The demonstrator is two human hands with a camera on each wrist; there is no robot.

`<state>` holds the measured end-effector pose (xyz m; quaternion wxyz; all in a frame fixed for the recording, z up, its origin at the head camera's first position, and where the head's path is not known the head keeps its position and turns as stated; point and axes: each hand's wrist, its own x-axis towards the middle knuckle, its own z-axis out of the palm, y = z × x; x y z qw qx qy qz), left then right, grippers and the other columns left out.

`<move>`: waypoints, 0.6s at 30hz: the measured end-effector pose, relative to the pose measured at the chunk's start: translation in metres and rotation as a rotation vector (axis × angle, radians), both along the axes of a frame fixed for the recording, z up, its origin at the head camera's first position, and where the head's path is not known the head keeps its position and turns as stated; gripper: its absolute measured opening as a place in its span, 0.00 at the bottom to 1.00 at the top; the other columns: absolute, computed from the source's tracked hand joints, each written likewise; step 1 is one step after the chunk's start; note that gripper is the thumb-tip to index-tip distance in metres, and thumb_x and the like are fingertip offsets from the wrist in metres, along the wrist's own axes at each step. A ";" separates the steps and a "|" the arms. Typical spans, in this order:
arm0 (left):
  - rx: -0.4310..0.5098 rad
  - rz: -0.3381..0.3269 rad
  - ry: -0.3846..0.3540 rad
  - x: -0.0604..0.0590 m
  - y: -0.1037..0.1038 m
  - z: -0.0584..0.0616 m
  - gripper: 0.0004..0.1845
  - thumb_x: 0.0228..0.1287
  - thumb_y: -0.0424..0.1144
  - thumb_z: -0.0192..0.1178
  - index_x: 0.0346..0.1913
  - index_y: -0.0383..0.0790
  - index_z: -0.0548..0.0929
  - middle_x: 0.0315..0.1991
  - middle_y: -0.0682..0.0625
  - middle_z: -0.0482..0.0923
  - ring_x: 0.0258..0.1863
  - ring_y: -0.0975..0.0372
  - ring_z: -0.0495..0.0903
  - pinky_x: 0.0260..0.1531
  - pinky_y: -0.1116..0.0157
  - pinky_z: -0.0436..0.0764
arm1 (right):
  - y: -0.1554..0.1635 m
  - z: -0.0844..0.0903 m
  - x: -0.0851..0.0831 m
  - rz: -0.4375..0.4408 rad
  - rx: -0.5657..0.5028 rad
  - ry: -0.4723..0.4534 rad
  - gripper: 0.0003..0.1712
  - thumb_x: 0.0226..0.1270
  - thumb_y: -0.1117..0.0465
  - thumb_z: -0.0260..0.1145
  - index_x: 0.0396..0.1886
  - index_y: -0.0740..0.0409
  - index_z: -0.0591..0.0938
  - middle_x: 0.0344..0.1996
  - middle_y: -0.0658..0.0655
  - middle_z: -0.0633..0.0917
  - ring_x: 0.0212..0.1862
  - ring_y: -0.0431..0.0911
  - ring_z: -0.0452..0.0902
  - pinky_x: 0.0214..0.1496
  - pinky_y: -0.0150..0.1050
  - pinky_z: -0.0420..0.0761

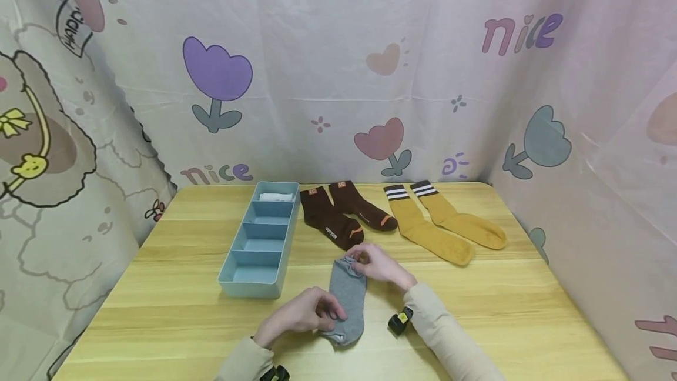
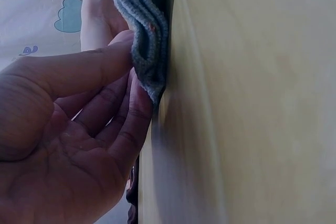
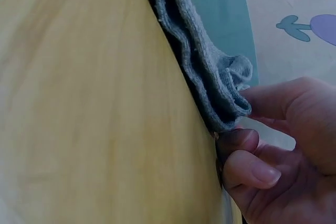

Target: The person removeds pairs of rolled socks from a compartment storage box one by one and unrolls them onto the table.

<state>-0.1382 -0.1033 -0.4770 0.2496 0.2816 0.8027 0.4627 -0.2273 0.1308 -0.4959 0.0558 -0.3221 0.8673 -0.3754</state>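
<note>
Grey ankle socks (image 1: 349, 297) lie flat on the table, one apparently on top of the other, since layered edges show in both wrist views. My left hand (image 1: 305, 311) pinches their near-left edge; in the left wrist view the thumb (image 2: 100, 64) lies on the upper fabric and fingertips sit at the lower edge. At the far end, by the cuffs, my right hand (image 1: 382, 264) pinches the bunched fabric. Thumb and fingers of the right hand (image 3: 294, 129) meet the socks' edge (image 3: 231, 108) in the right wrist view.
Left of the socks stands a blue divided box (image 1: 285, 263), with a white folded cloth item (image 1: 275, 197) in its far compartment. Brown socks (image 1: 330, 216) lie behind the grey ones. Yellow socks (image 1: 431, 234) lie to the right. A printed curtain (image 1: 317, 75) encloses the wooden table (image 1: 174, 287).
</note>
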 end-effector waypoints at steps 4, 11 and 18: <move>0.000 -0.001 0.001 0.000 0.000 0.000 0.12 0.52 0.21 0.68 0.40 0.35 0.89 0.34 0.46 0.85 0.34 0.73 0.77 0.37 0.75 0.79 | -0.001 0.000 0.000 -0.013 0.013 0.019 0.13 0.68 0.65 0.64 0.50 0.60 0.86 0.39 0.56 0.88 0.41 0.40 0.79 0.45 0.31 0.77; -0.006 -0.001 -0.005 0.000 -0.001 0.002 0.12 0.52 0.21 0.68 0.39 0.35 0.89 0.34 0.45 0.85 0.33 0.73 0.77 0.35 0.75 0.78 | -0.003 0.005 0.001 -0.004 0.085 -0.004 0.24 0.61 0.46 0.73 0.52 0.54 0.86 0.42 0.51 0.88 0.43 0.41 0.79 0.46 0.33 0.79; -0.009 0.003 -0.012 0.000 0.000 0.002 0.13 0.52 0.21 0.68 0.40 0.36 0.89 0.34 0.46 0.85 0.34 0.72 0.77 0.35 0.75 0.78 | -0.006 0.004 0.000 -0.032 0.131 0.038 0.21 0.55 0.55 0.77 0.48 0.57 0.85 0.30 0.49 0.81 0.34 0.38 0.71 0.36 0.30 0.72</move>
